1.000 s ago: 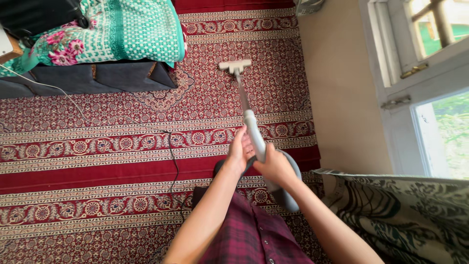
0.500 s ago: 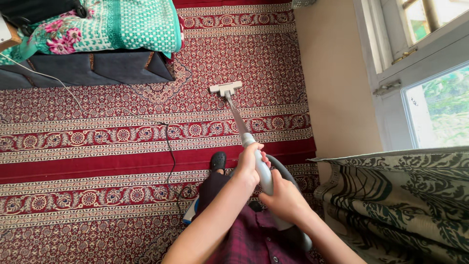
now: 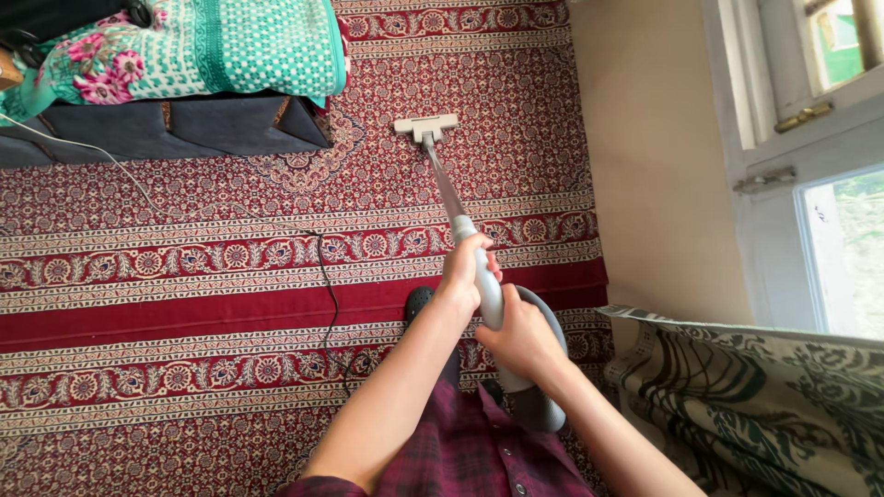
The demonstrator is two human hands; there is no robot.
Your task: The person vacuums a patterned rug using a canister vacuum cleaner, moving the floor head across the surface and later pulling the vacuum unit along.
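Your left hand (image 3: 463,273) has its fingers curled around the pale grey vacuum handle (image 3: 486,287), gripping it high up, just below where the thin metal tube (image 3: 443,177) begins. Your right hand (image 3: 522,336) is wrapped around the same handle lower down, nearer your body, with its fingers closed over the grip where the grey hose (image 3: 543,368) curves away beneath it (the two hands sit close together, one above the other, on the handle).

From your hands the tube slants up and to the left across the red patterned carpet (image 3: 184,304), ending at the flat pale floor head (image 3: 425,124), which rests on the carpet near the corner of the dark mattress (image 3: 175,129). A green and white patterned blanket (image 3: 249,46) with pink flowers at one end lies on top of that mattress.

A thin black cord (image 3: 324,294) runs down over the carpet to the left of your arms, and a white cord (image 3: 110,166) trails across the carpet below the mattress. The toe of a dark shoe (image 3: 420,299) shows just beside your left wrist. To the right stands a beige wall (image 3: 654,156) with a white window frame (image 3: 773,175), and a rolled patterned rug (image 3: 755,387) lies below it, near your right forearm.
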